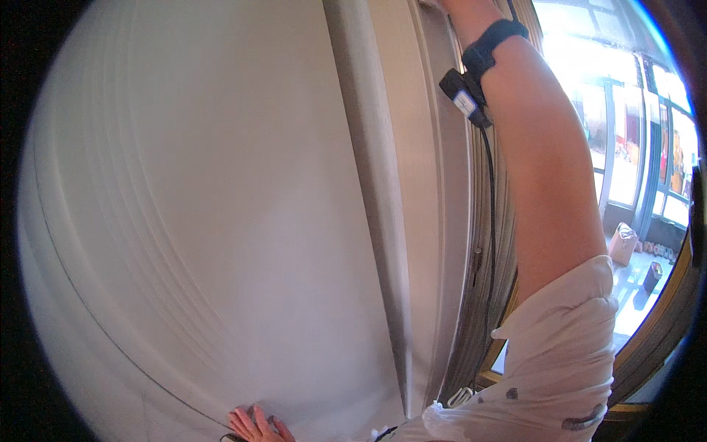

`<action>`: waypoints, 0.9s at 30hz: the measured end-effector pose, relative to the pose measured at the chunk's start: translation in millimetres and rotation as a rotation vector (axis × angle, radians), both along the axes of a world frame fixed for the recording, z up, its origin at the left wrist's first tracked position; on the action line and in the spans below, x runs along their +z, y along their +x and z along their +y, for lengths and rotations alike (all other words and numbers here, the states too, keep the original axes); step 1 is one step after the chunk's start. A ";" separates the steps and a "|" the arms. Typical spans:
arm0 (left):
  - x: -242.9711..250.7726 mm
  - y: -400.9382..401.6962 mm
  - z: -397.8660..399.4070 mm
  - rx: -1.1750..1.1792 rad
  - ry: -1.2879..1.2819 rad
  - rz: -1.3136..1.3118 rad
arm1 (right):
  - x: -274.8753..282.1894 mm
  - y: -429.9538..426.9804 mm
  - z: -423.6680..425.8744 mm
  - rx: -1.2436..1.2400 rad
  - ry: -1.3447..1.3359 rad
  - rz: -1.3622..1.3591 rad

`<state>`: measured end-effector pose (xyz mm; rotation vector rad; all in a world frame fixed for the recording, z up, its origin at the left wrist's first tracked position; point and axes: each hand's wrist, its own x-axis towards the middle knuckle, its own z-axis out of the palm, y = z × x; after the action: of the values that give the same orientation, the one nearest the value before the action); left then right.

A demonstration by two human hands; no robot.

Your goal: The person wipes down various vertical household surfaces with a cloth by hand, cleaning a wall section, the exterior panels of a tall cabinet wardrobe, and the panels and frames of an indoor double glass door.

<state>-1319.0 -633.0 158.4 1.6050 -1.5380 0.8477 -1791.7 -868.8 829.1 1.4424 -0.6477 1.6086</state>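
Note:
My left hand is at the bottom edge, fingers spread against a large pale, smooth surface; no object shows in it. My right arm reaches up along the right side. Only a sliver of my right hand shows at the top edge, beside a grey-brown strip, and its fingers are cut off. The right wrist wears a black strap with a small black device, from which a black cable hangs. A long grey, rounded edge runs down between the pale surface and a beige panel.
Pleated curtain fabric hangs behind the right arm. Beyond it are a window with a yellowish frame, a paper bag, a dark container and several shoes on a bright floor. A dark line curves across the pale surface at left.

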 end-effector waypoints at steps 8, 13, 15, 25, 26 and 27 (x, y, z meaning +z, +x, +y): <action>0.4 3.8 0.4 0.001 0.066 0.036 | -94.7 26.3 23.5 0.027 0.151 -0.084; 0.4 14.7 2.6 -0.066 0.074 -0.062 | -217.6 47.5 46.1 -0.080 0.278 -0.282; 8.0 11.8 13.8 -0.102 0.159 -0.054 | -285.7 65.4 63.2 -0.010 0.307 -0.254; 29.5 19.1 52.8 -0.391 0.399 0.092 | -575.0 95.0 81.8 -0.189 0.708 -0.472; 25.9 22.8 55.3 -0.447 0.373 0.098 | -603.9 98.9 81.7 -0.172 0.818 -0.514; 22.7 27.0 59.0 -0.507 0.350 0.103 | -633.5 102.1 82.5 -0.176 0.827 -0.525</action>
<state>-1292.0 -574.0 181.1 1.3592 -1.9736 0.2242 -1689.7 -786.3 195.6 1.4285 -1.8536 1.6572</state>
